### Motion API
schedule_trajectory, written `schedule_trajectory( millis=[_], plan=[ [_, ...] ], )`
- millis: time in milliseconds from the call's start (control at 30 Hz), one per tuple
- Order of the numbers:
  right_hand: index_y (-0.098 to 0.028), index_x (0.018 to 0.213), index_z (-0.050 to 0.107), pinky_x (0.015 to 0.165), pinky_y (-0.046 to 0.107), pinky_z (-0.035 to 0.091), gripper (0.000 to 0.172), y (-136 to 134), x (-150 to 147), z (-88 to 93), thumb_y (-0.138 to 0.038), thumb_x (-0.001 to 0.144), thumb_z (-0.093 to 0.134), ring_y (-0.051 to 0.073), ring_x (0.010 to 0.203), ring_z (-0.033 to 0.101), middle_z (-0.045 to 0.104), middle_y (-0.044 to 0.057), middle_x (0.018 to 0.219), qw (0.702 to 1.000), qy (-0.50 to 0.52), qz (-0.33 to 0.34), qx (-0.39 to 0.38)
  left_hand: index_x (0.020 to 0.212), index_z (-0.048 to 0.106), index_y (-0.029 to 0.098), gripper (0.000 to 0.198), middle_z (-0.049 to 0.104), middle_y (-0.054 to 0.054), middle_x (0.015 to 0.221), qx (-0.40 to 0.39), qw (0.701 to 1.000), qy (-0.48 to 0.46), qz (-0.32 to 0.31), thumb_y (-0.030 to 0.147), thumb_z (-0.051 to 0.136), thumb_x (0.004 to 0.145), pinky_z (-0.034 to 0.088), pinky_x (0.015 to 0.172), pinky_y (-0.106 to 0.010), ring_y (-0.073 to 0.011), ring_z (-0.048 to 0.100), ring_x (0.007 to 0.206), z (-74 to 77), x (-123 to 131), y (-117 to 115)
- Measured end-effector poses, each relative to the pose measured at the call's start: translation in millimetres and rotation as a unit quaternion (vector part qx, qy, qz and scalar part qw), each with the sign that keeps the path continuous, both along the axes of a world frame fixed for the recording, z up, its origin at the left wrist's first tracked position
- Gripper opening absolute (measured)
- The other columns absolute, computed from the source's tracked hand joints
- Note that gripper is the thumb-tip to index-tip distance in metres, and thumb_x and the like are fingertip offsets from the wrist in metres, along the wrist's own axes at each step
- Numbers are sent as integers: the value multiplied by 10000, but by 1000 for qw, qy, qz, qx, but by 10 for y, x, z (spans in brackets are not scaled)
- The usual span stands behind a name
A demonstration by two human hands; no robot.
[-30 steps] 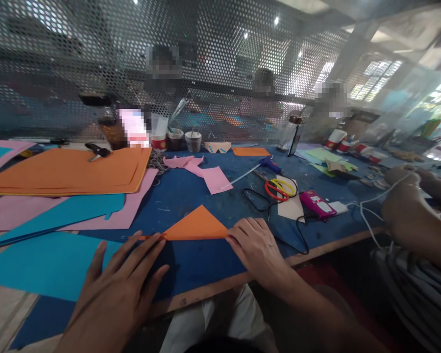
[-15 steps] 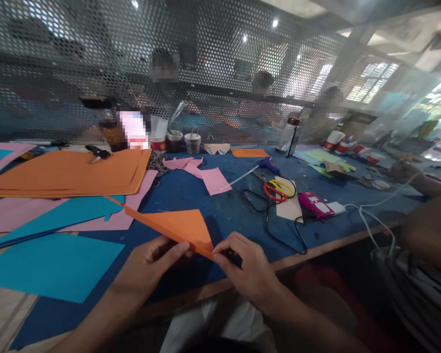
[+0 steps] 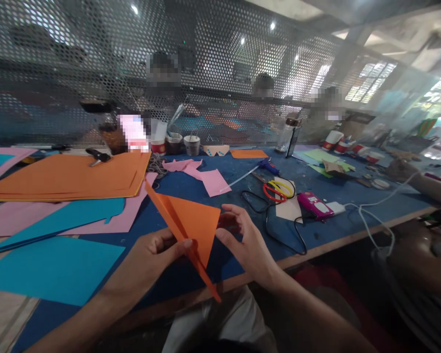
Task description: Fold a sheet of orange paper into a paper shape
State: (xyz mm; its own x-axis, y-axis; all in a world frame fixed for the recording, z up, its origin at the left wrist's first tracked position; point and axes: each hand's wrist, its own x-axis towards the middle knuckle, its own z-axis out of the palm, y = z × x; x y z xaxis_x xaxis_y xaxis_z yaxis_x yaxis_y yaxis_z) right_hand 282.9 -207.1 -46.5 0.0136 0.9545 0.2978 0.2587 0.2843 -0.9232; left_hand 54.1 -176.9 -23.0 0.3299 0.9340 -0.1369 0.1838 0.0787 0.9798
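A folded orange paper (image 3: pixel 194 218) is held up over the front edge of the table, its long folded strip slanting down toward me. My left hand (image 3: pixel 161 255) pinches that strip near its middle, thumb on top and fingers underneath. My right hand (image 3: pixel 244 240) is beside the paper's right corner with thumb and fingers apart and curved. Whether a fingertip touches the paper edge is hard to see. Blue paper sheets (image 3: pixel 55 267) lie left of my left hand, with pink paper (image 3: pixel 132 211) behind them.
An orange paper stack (image 3: pixel 69 174) with keys (image 3: pixel 98 156) on it is at the left. Scissors (image 3: pixel 279 190), a glue gun (image 3: pixel 268 166), a black cable and a magenta device (image 3: pixel 315 205) lie on the right. Cups and a bottle (image 3: pixel 288 132) stand behind. Another person's arm (image 3: pixel 426 186) reaches in.
The orange paper has turned, so its strip now points down toward the table edge. My right hand has let go of its lower corner, moved up and opened. My left hand keeps its pinch.
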Motion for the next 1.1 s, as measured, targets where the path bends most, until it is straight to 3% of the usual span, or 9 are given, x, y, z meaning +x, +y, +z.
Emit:
schedule_trajectory(
  millis=[133, 333, 433, 533, 633, 733, 867, 967, 1100],
  plan=[
    [-254, 1420, 540, 863, 326, 562, 433, 60, 7, 61, -345, 1009, 639, 172, 966, 692, 703, 32, 1061, 998, 54, 36, -11, 1326, 708, 276, 564, 806, -58, 1224, -7, 999, 6, -40, 551, 816, 846, 641, 902, -363, -275, 775, 1057, 9, -63, 62],
    [-260, 1423, 570, 811, 317, 533, 493, 71, -4, 26, -295, 950, 706, 157, 869, 634, 660, 15, 1015, 999, 8, 40, -18, 1337, 702, 258, 522, 710, -89, 1428, -4, 994, 36, -101, 518, 762, 888, 576, 1057, -435, -324, 682, 1286, 23, -125, 141],
    [-257, 1437, 565, 831, 325, 541, 510, 72, -30, 15, -216, 940, 671, 159, 866, 632, 646, 5, 970, 999, -20, 37, 4, 1381, 655, 255, 547, 709, -97, 1415, 0, 995, 47, -85, 493, 724, 893, 564, 1064, -450, -328, 657, 1316, 15, -124, 167],
    [-253, 1464, 536, 825, 323, 557, 492, 62, -28, 34, -244, 983, 642, 158, 854, 649, 658, 1, 953, 997, -46, 55, 29, 1387, 620, 227, 562, 769, -116, 1249, 25, 993, 103, -42, 470, 683, 884, 585, 988, -474, -339, 708, 1194, -14, -156, 199],
    [-264, 1458, 541, 943, 374, 568, 431, 56, 14, 79, -275, 1033, 609, 193, 1032, 679, 689, 56, 1139, 989, -106, 27, 102, 1408, 605, 217, 569, 780, -120, 1185, 64, 985, 156, -27, 444, 645, 887, 575, 968, -476, -331, 728, 1108, 0, -197, 220],
    [-284, 1436, 581, 1142, 496, 476, 400, 74, 69, 172, -233, 1040, 607, 262, 1326, 579, 624, 108, 1393, 949, -226, -41, 216, 1332, 680, 256, 459, 776, -96, 1226, 110, 969, 204, -81, 375, 588, 898, 548, 1000, -448, -310, 716, 1140, 64, -190, 218],
    [-319, 1415, 611, 1253, 560, 337, 373, 143, 91, 322, -216, 1056, 605, 275, 1481, 459, 629, 57, 1478, 884, -373, 28, 280, 1110, 784, 291, 355, 813, -59, 1145, 155, 945, 257, -127, 351, 524, 876, 569, 873, -383, -298, 751, 1044, 107, -113, 204],
    [-267, 1320, 654, 1284, 558, 263, 268, 203, 69, 351, -192, 1080, 561, 248, 1396, 542, 715, 48, 1329, 849, -433, 78, 293, 1080, 789, 274, 356, 822, -54, 1105, 159, 935, 281, -144, 320, 497, 880, 554, 787, -336, -276, 761, 959, 96, -77, 190],
    [-204, 1193, 679, 1230, 512, 331, 169, 255, 51, 284, -217, 1094, 543, 207, 1076, 670, 737, 54, 1112, 826, -477, 100, 283, 1070, 778, 244, 346, 815, -87, 1136, 180, 928, 297, -134, 356, 496, 903, 546, 804, -345, -284, 755, 972, 77, -78, 183]
  ],
)
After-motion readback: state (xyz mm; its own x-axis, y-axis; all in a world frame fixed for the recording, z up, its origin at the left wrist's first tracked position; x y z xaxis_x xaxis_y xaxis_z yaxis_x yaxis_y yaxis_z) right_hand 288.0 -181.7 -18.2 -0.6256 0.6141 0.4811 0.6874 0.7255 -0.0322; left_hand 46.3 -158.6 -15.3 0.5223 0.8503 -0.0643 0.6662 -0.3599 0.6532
